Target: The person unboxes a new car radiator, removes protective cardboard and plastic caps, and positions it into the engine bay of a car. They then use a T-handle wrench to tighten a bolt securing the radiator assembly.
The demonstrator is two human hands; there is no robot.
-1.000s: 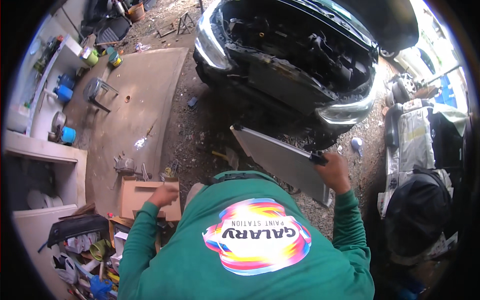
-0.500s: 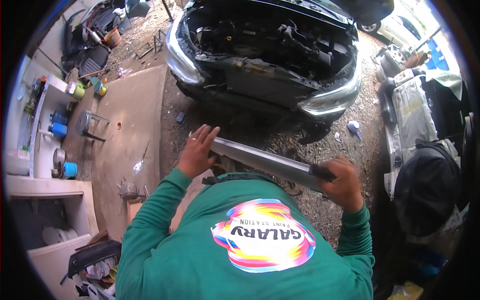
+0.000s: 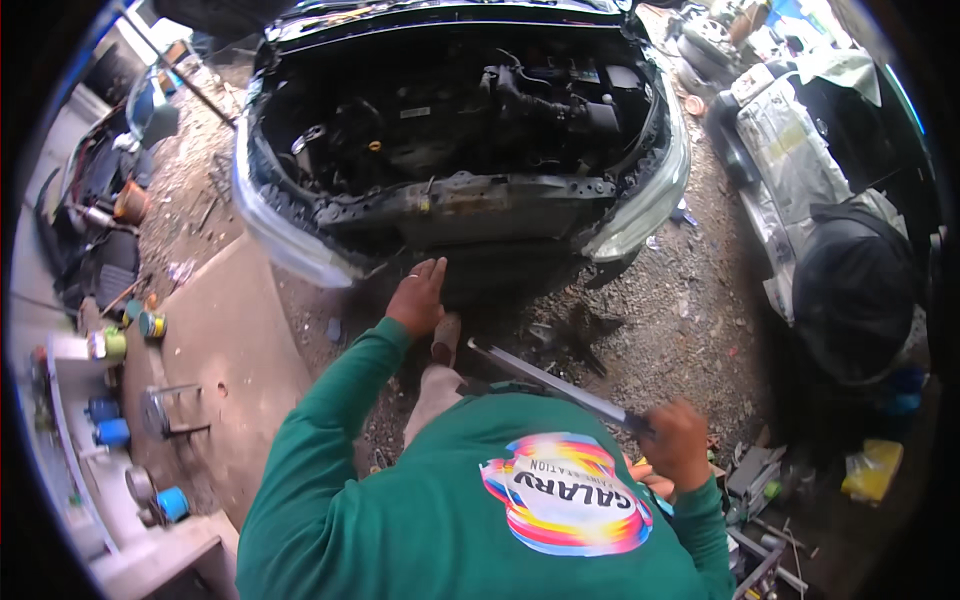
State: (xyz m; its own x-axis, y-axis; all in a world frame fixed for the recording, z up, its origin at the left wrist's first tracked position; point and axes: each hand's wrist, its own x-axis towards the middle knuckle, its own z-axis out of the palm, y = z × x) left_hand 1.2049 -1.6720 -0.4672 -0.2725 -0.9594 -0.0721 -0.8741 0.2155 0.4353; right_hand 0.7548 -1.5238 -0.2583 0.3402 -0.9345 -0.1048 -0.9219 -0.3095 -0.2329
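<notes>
My right hand point(image 3: 678, 442) is closed around the black end of a long, slim silver metal bar point(image 3: 550, 380). The bar slants across in front of my waist, its free end pointing up and to the left. My left hand point(image 3: 418, 300) is off the bar, fingers stretched out flat, close to the car's front. Whether its fingertips touch the car cannot be made out. Ahead stands the car point(image 3: 470, 195), its engine bay exposed and its front cover off. A headlight point(image 3: 300, 240) shows at its left corner and another headlight point(image 3: 642, 200) at its right.
A brown board point(image 3: 240, 330) lies on the gravel at left, with a stool point(image 3: 165, 412) on it. White shelving point(image 3: 75, 440) with cans runs along the left edge. At right are a black rounded bag-like bundle point(image 3: 855, 295), a yellow packet point(image 3: 872, 470) and metal scraps point(image 3: 755, 470).
My left hand has let go of the bar and reached forward toward the car. The bar has swung to a steeper slant in my right hand. The view has moved closer to the car.
</notes>
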